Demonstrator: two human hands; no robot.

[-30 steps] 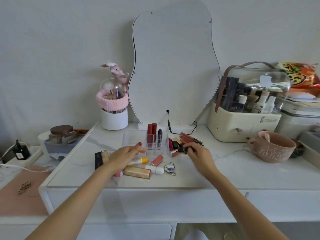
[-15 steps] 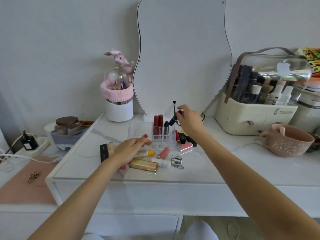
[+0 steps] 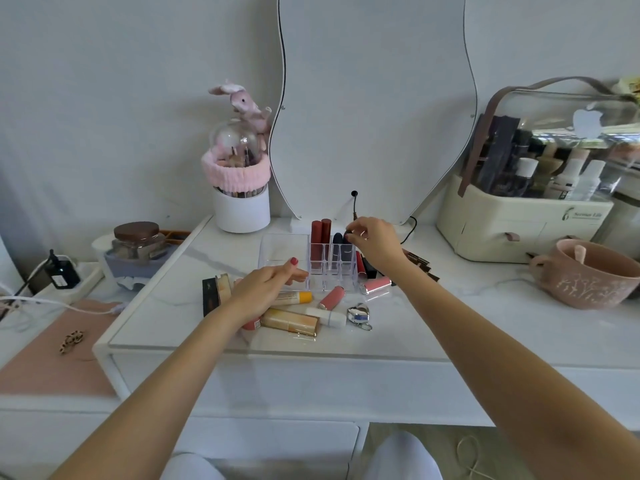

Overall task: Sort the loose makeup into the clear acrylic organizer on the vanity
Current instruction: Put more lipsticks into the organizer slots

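Observation:
The clear acrylic organizer [image 3: 284, 252] stands mid-vanity. Two red lipsticks [image 3: 320, 237] and a dark one [image 3: 336, 241] stand upright in its back slots. My right hand [image 3: 375, 239] pinches another dark lipstick [image 3: 347, 235] by its top, holding it in the back right slot. My left hand [image 3: 268, 289] rests with straight fingers against the organizer's front left side. Loose makeup lies in front: a yellow-capped tube [image 3: 294, 296], a pink lipstick [image 3: 331, 297], a gold tube [image 3: 290, 322], a white stick [image 3: 327, 317], and a pink tube [image 3: 375, 285] to the right.
A wavy mirror [image 3: 374, 109] leans behind the organizer. A white brush pot [image 3: 241, 209] stands back left, a cream cosmetics case [image 3: 519, 220] back right, a pink mug [image 3: 588, 273] at the right. A silver keyring [image 3: 358, 315] and dark boxes [image 3: 210, 295] lie nearby.
My right hand picked a dark lipstick up from the pile on the right, lifted it above the organizer, and has now lowered it into the back right slot. My left hand stayed in place.

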